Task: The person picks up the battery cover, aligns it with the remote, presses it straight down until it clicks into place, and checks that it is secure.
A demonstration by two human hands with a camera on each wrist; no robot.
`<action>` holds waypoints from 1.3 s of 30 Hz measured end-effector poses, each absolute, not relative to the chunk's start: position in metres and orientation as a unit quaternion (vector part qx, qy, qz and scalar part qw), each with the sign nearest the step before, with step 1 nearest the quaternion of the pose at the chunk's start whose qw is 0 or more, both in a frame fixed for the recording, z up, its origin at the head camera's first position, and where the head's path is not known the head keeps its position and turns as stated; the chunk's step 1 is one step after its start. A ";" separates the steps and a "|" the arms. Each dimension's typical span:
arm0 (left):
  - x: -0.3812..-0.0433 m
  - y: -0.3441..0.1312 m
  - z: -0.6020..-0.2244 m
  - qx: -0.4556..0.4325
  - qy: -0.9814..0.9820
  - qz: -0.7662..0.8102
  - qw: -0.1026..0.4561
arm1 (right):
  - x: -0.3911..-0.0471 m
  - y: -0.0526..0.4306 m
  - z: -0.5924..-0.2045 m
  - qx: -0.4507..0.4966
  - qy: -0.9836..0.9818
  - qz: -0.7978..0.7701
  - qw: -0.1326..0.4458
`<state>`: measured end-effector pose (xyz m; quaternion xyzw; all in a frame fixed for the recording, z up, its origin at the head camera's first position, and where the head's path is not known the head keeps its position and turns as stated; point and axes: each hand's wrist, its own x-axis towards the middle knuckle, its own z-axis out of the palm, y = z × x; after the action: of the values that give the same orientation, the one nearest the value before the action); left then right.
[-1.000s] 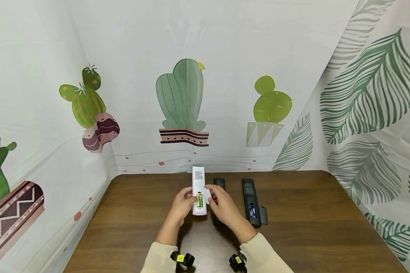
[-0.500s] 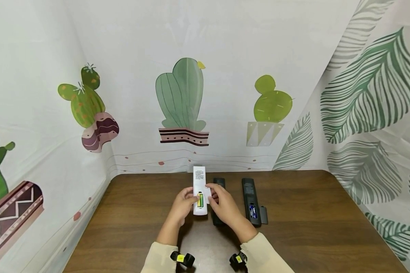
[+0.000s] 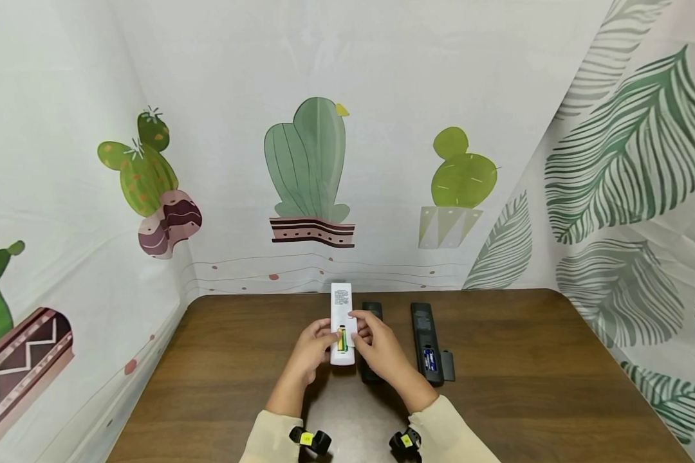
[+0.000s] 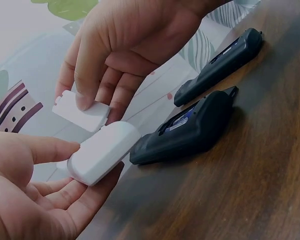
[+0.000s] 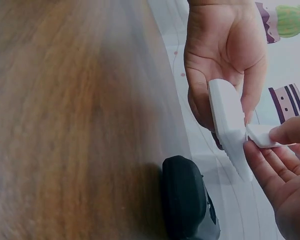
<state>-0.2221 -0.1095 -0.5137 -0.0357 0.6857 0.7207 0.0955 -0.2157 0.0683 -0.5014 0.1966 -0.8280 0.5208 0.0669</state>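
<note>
My left hand (image 3: 311, 350) grips a white remote control (image 3: 341, 313) near its lower end, back side up, above the table. Green-and-yellow batteries (image 3: 343, 339) lie in its uncovered battery compartment. Between thumb and fingers, my right hand (image 3: 385, 350) pinches the white battery cover (image 4: 80, 111), held at the remote's right edge. In the right wrist view, the cover (image 5: 261, 136) stands close beside the remote (image 5: 226, 112); whether they touch is hard to tell. One black remote (image 3: 372, 308) lies partly hidden behind my right hand.
A second black remote (image 3: 423, 325) lies further right, back up, with blue batteries (image 3: 430, 360) showing. Its black cover (image 3: 448, 366) sits against its right side. Behind the wooden table (image 3: 237, 347) hangs a white cloth (image 3: 382, 161) printed with cacti and leaves.
The white remote has shifted slightly right, toward the right hand. Its edge now overlaps more with the cover, which shows less in the head view. Both hands keep their hold.
</note>
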 end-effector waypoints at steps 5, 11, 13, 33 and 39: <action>-0.220 -0.110 -0.515 -0.035 0.681 0.725 0.098 | -0.215 0.068 -0.502 0.194 -0.823 0.530 0.059; -0.220 -0.110 -0.517 -0.031 0.674 0.732 0.101 | -0.213 0.067 -0.502 0.197 -0.810 0.550 0.046; -0.220 -0.110 -0.517 -0.029 0.672 0.733 0.101 | -0.213 0.067 -0.502 0.197 -0.807 0.555 0.040; -0.219 -0.112 -0.519 -0.021 0.658 0.744 0.116 | -0.214 0.065 -0.506 0.209 -0.799 0.564 0.018; -0.219 -0.112 -0.519 -0.019 0.651 0.749 0.120 | -0.213 0.064 -0.506 0.204 -0.801 0.563 0.009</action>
<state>-0.2193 -0.1123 -0.5188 -0.0188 0.6510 0.7493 0.1200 -0.2126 0.0642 -0.5058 0.2038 -0.8012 0.5625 0.0091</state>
